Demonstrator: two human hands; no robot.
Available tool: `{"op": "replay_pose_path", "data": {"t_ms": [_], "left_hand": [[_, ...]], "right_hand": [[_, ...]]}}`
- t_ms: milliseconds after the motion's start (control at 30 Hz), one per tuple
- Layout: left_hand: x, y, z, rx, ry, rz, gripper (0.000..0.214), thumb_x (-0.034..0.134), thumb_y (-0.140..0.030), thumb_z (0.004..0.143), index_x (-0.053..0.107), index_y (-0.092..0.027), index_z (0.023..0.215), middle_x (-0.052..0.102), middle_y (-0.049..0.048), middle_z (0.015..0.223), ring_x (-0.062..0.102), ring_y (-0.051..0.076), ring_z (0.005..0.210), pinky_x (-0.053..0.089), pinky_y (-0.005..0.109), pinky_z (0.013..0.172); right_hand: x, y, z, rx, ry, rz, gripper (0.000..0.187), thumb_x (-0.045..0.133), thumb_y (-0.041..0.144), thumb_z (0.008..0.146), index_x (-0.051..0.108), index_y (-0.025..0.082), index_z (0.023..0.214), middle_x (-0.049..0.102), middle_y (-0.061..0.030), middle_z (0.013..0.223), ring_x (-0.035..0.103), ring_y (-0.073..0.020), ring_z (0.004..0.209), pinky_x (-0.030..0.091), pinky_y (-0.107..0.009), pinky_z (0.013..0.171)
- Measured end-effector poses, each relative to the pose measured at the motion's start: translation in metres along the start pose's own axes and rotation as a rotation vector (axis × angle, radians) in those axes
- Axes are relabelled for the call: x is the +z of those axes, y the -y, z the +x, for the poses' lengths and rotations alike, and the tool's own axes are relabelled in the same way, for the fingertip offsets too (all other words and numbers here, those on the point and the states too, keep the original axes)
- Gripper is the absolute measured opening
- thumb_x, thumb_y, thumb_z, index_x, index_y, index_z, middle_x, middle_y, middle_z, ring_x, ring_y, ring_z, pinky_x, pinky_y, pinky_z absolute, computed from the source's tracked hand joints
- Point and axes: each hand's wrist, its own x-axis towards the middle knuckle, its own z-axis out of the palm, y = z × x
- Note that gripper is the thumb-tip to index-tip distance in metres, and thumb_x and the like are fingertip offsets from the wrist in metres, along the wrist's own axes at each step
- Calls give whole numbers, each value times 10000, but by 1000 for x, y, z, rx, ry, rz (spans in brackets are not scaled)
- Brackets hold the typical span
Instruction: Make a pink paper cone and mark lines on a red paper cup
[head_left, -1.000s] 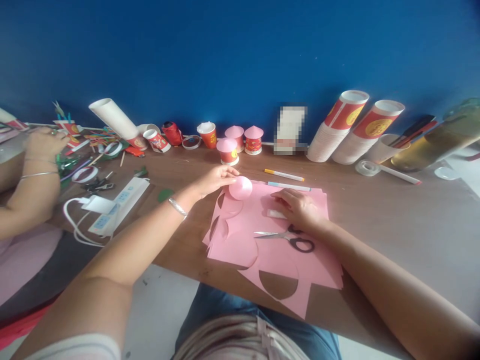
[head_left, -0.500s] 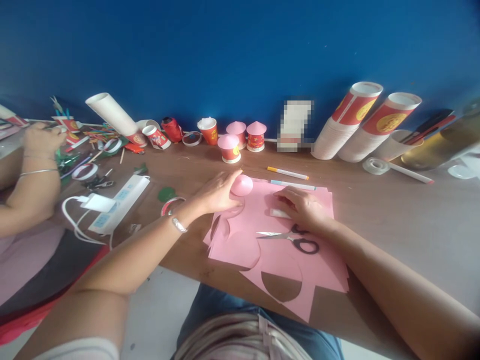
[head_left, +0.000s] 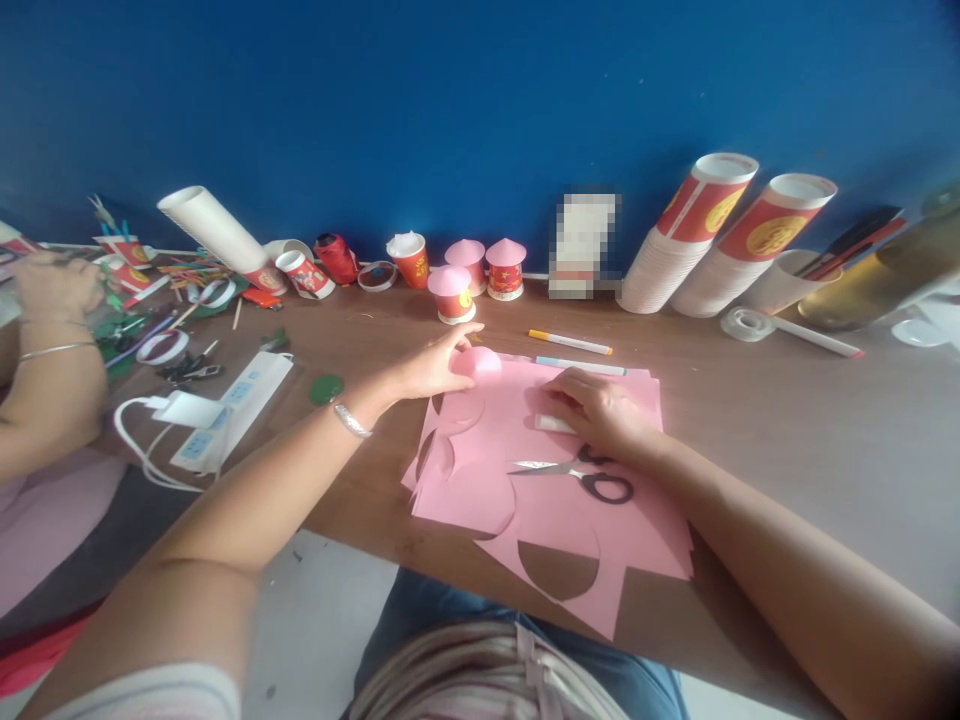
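Observation:
My left hand [head_left: 429, 368] is closed on a small pink paper cone [head_left: 478, 364], holding it at the top left edge of a stack of pink paper sheets [head_left: 540, 480] with round holes cut out. Resting on those sheets, my right hand [head_left: 602, 412] curls its fingers over a small white piece [head_left: 552, 424]. Black-handled scissors [head_left: 583, 475] lie on the pink paper just in front of my right hand. Three small red cups with pink cone lids [head_left: 475, 275] stand behind my left hand.
Two stacks of red-and-white paper cups [head_left: 705, 240] lean on the blue wall at the right, beside a tape roll [head_left: 745, 323]. Two markers [head_left: 570, 343] lie behind the pink sheets. A white power strip [head_left: 232, 408] and another person's arm [head_left: 45, 380] with craft clutter are at the left.
My left hand with the pink cone drew back slightly, then went forward again to the sheets' top edge. My right hand stayed on the white piece.

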Motion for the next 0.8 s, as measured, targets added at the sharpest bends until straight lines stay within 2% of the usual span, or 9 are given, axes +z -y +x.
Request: {"op": "replay_pose_path", "data": {"t_ms": [200, 300, 433, 533, 600, 800], "left_hand": [[-8, 0, 5, 29, -35, -271, 644, 891, -302, 706, 687, -240, 1314, 719, 34, 1032, 650, 257, 1109, 476, 435, 1079], [-14, 3, 6, -20, -54, -451, 546, 909, -342, 720, 735, -198, 1218, 760, 73, 1050, 685, 257, 1068, 507, 425, 1021], [-28, 14, 5, -65, -210, -632, 476, 935, -376, 712, 771, -153, 1100, 764, 128, 1205, 691, 272, 1089, 542, 391, 926], [-41, 25, 5, -168, -280, -648, 448, 936, -350, 707, 761, -132, 1057, 770, 129, 1140, 701, 261, 1048, 553, 370, 871], [-47, 33, 7, -205, -275, -627, 418, 925, -317, 717, 749, -119, 1041, 766, 141, 1112, 709, 258, 1014, 562, 374, 855], [-54, 48, 12, -289, -316, -514, 357, 885, -229, 757, 723, -131, 1061, 753, 132, 1099, 706, 226, 917, 555, 347, 779]], "right_hand": [[-1, 2, 1, 20, 4, 4, 399, 508, 538, 1076, 766, 236, 1036, 739, -86, 963, 689, -211, 824, 529, -315, 706], [0, 1, 1, 30, 11, 0, 362, 528, 511, 1069, 771, 242, 1059, 752, -88, 987, 698, -219, 846, 539, -322, 715], [1, 0, 0, 33, 19, -15, 345, 523, 486, 1073, 775, 250, 1079, 763, -88, 1035, 714, -226, 884, 541, -322, 721], [2, 0, 1, 32, 16, -7, 354, 536, 508, 1069, 775, 248, 1081, 763, -88, 1037, 716, -225, 874, 546, -324, 721], [2, 0, 1, 36, 12, -4, 364, 530, 514, 1071, 776, 246, 1078, 763, -88, 1026, 716, -224, 868, 546, -326, 718], [3, -1, 0, 32, 7, -16, 361, 533, 512, 1075, 773, 243, 1070, 757, -82, 1010, 719, -218, 875, 546, -315, 729]]}}
